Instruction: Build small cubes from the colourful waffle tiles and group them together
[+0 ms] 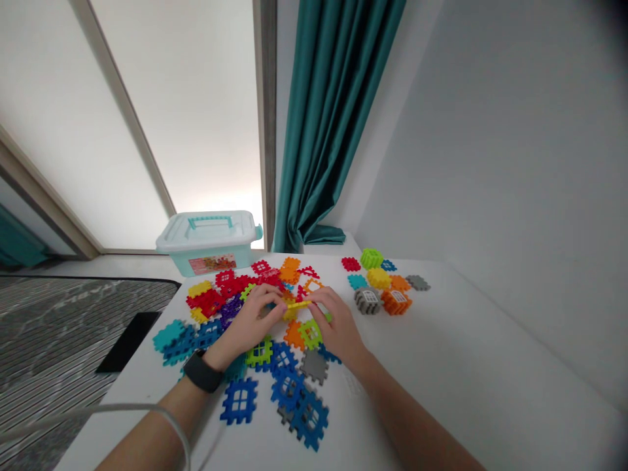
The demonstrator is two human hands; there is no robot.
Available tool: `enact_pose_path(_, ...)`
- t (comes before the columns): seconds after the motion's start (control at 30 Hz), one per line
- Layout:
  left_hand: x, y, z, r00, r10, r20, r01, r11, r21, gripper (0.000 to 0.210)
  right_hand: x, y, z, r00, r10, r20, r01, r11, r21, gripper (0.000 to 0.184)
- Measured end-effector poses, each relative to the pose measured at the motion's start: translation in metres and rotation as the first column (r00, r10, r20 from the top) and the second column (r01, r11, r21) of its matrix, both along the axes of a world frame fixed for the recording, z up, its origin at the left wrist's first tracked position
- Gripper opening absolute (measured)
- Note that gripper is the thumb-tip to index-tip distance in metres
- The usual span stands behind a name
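Between my two hands, over the pile, is a thin yellow interlocking building piece (298, 305), seen edge-on. My left hand (256, 315), with a dark watch band on the wrist, pinches its left end. At its right end the fingers of my right hand (335, 320) are closed on it. Just below the hands lie a lime window piece (311, 334), an orange piece (294, 335) and a grey piece (314, 366). Blue window pieces (239, 400) spread toward me, and red pieces (239, 285) lie beyond my left hand.
A lidded teal storage box (220, 252) stands at the table's back left. Toward the back right are cube-like assembled pieces: grey (367, 301), orange (396, 301) and lime (371, 258), with flat pieces among them. A pale cable (122, 407) crosses the lower left.
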State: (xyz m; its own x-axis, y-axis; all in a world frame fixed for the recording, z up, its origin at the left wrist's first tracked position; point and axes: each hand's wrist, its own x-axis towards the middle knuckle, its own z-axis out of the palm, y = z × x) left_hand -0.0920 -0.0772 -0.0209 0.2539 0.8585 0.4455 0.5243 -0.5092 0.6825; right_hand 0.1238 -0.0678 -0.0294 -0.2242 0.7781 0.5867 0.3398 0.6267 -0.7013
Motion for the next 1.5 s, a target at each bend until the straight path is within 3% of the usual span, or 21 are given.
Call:
enact_pose_path(0.1,-0.002,0.000,0.000,1.000,-0.014,-0.014,0.014,0.999,0.028,0.015,0.001,-0.002,-0.002,0.999,-0.006,0.040,0.000,0.991,0.132,0.019)
enact_pose_path(0.23,-0.003,0.000,0.000,1.000,-0.030,-0.006,0.030,0.999,0.033,0.012,0.003,-0.003,-0.007,0.994,0.017,0.110,-0.039,0.980,0.195,0.022)
enact_pose_path(0.47,-0.006,0.000,0.000,0.999,-0.042,-0.021,0.043,0.997,0.060,0.022,0.002,-0.003,-0.007,0.985,0.061,0.164,-0.084,0.987,0.140,0.022)
enact_pose_path(0.67,-0.010,0.005,-0.012,0.992,0.048,-0.118,-0.022,0.978,0.207,0.042,0.000,0.002,-0.012,0.965,0.090,0.246,-0.114,0.990,0.086,0.051)
enact_pose_path(0.87,-0.011,0.005,-0.014,0.980,0.079,-0.181,-0.016,0.946,0.324,0.043,0.003,0.006,-0.012,0.961,0.062,0.270,-0.109,0.980,0.163,0.051)
enact_pose_path(1.3,-0.006,-0.003,-0.004,0.952,0.119,-0.282,-0.014,0.937,0.348,0.042,0.004,0.001,-0.002,0.953,0.041,0.300,-0.085,0.987,0.135,0.054)
enact_pose_path(1.5,-0.001,-0.002,0.003,0.942,0.142,-0.304,-0.018,0.926,0.377,0.041,0.007,-0.004,0.006,0.943,-0.006,0.333,-0.052,0.985,0.167,0.042)
